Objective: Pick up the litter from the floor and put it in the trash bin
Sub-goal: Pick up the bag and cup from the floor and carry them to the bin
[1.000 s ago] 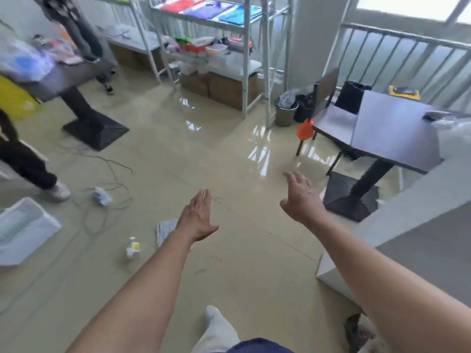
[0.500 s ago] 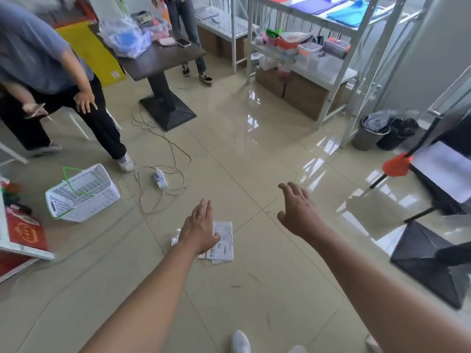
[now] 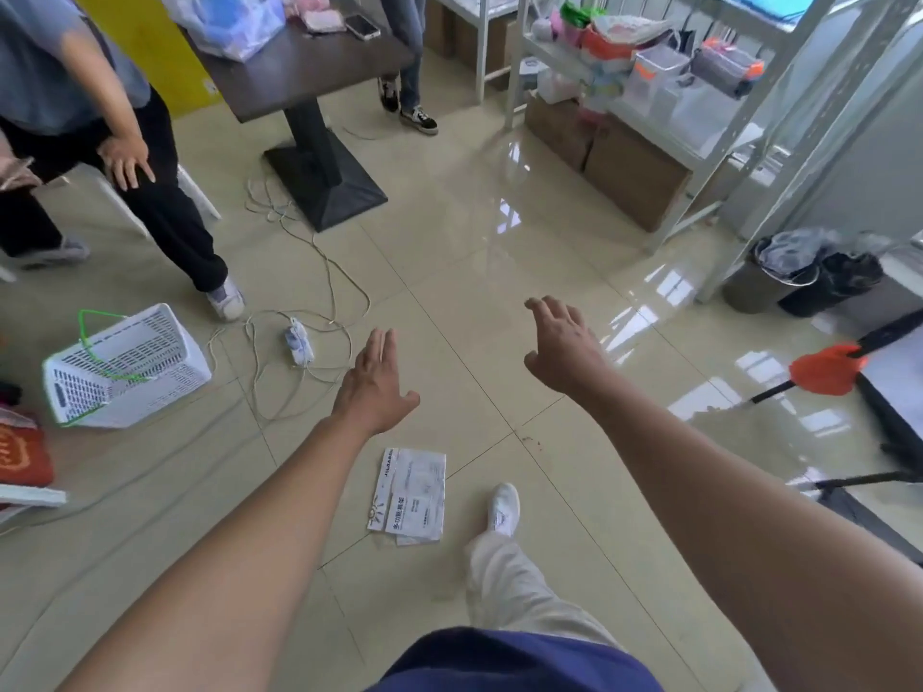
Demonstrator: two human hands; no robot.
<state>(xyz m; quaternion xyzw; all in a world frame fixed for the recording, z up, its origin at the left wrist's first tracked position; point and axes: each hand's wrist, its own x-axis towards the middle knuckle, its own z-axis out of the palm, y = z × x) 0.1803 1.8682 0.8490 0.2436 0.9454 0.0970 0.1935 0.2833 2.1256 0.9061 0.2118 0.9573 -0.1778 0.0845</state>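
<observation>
Both the left hand [image 3: 375,387] and right hand [image 3: 564,347] hang open, holding nothing (likely outstretched for balance), with the paper litter [image 3: 410,495] just below them.

A white basket [image 3: 125,364] lies tipped on the floor at the left, near a power strip [image 3: 298,340] among loose cables. A dark tabletop [image 3: 309,67] stands far left, and cardboard boxes [image 3: 614,157] sit far right.

The glossy beige tiled floor [image 3: 474,272] bore a flat printed paper wrapper [image 3: 412,496] just beside a white shoe [image 3: 504,506]; a white basket [image 3: 125,367] lay tipped on its side at left; a power strip [image 3: 298,342] sat among looped cables; a table's dark pedestal base [image 3: 324,187] stood beyond; a grey trash bin [image 3: 759,287] stood against a black bin [image 3: 839,292] at right.
</observation>
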